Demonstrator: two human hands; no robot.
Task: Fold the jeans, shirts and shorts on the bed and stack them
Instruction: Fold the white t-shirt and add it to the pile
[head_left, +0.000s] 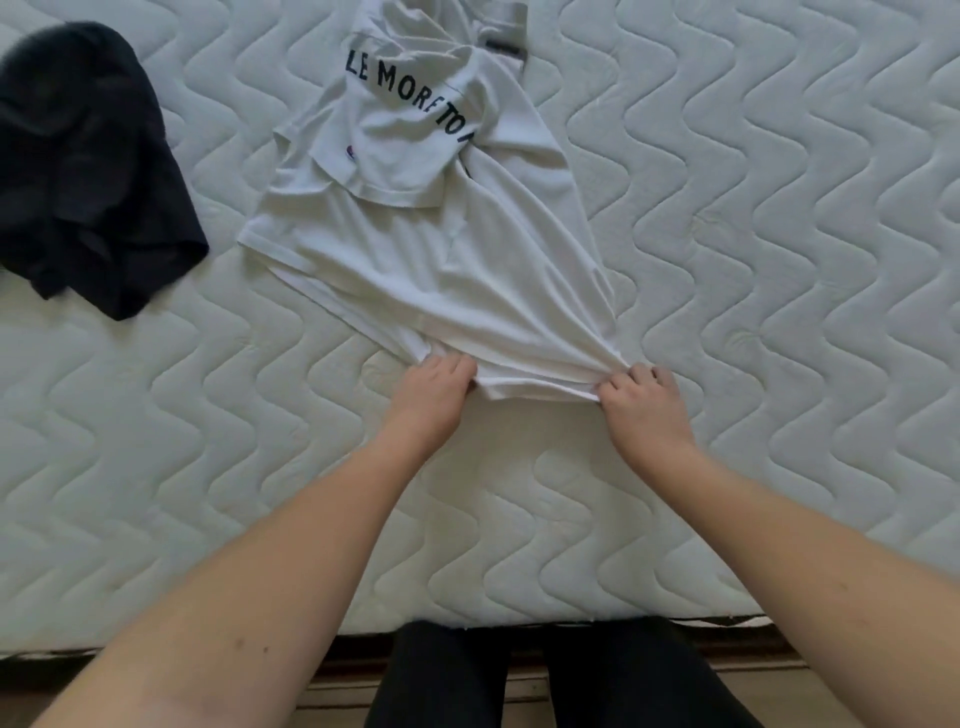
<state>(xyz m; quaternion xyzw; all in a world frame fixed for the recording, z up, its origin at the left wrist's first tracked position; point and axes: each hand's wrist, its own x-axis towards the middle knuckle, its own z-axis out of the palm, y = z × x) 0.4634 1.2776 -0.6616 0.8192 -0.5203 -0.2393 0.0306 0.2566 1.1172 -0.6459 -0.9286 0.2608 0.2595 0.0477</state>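
Head view: both hands' fingers (621, 383) pinch the white shirt's (441, 249) near hem

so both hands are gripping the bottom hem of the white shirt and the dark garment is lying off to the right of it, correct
Not quite. The head view shows the dark garment lying to the left of the white shirt, not the right. The rest holds: the left hand and right hand both grip the shirt's bottom hem on the mattress.
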